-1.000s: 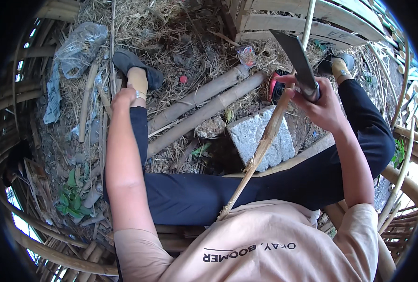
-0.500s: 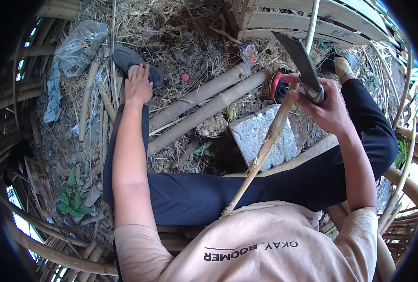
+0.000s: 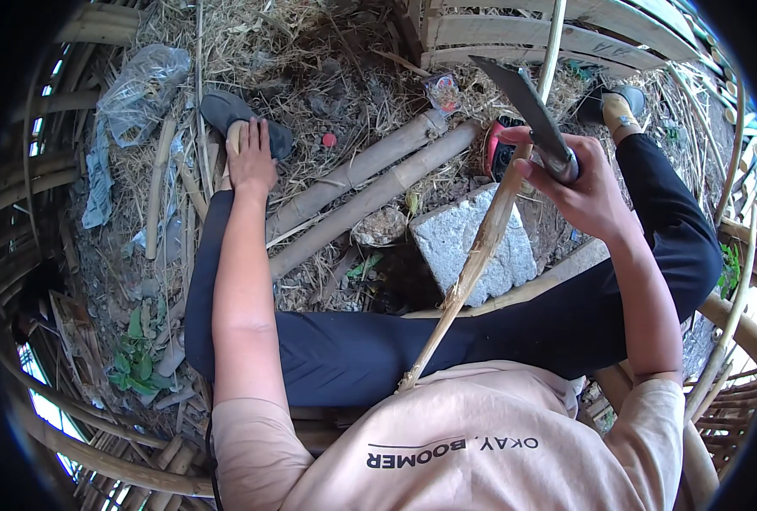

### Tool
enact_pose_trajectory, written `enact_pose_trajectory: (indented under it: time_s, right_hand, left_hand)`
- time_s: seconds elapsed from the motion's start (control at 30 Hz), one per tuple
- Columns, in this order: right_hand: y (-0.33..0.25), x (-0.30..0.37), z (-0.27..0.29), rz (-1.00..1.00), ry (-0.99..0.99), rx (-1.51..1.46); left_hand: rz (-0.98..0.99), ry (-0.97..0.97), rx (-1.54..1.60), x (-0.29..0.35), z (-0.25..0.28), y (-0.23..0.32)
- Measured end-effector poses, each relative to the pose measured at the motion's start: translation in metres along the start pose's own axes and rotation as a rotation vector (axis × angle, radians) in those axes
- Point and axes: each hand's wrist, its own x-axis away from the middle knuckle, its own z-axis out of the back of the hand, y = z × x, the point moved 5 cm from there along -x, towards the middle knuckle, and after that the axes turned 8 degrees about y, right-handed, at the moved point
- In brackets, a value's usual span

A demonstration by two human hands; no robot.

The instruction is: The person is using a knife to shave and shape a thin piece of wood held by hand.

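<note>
Over strawy ground (image 3: 251, 47), right grip (image 3: 590, 189) clasps a knife (image 3: 527, 104) pointing slantwise forward-left; left grip (image 3: 252, 163) unclenched

Right fingers (image 3: 515, 135) hold a knife (image 3: 529, 106) and peeled stick (image 3: 466, 277); left fingers (image 3: 253, 141) rest at the ankle (image 3: 235, 138).

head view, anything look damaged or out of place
The stick in the right hand looks frayed, with ragged fibres along it; a crumpled clear plastic bag lies at upper left, like stray litter.
</note>
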Motion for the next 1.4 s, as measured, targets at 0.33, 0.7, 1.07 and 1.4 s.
enact_pose_trajectory:
  time_s: [0.33,0.7,1.07,1.4]
  right_hand:
    - [-0.012,0.002,-0.001,-0.020,-0.044,-0.039]
    - [-0.015,0.003,0.001,0.002,-0.020,0.001]
    - [-0.013,0.002,-0.001,-0.019,-0.046,0.024]
    - [-0.016,0.003,0.002,-0.046,-0.008,0.059]
  left_hand:
    - [0.610,-0.429,0.430,0.011,-0.040,-0.095]
    - [-0.128,-0.191,0.129,0.027,0.012,-0.023]
    - [0.621,-0.214,0.616,0.012,-0.045,-0.077]
    - [0.311,-0.250,0.463,-0.011,-0.035,-0.049]
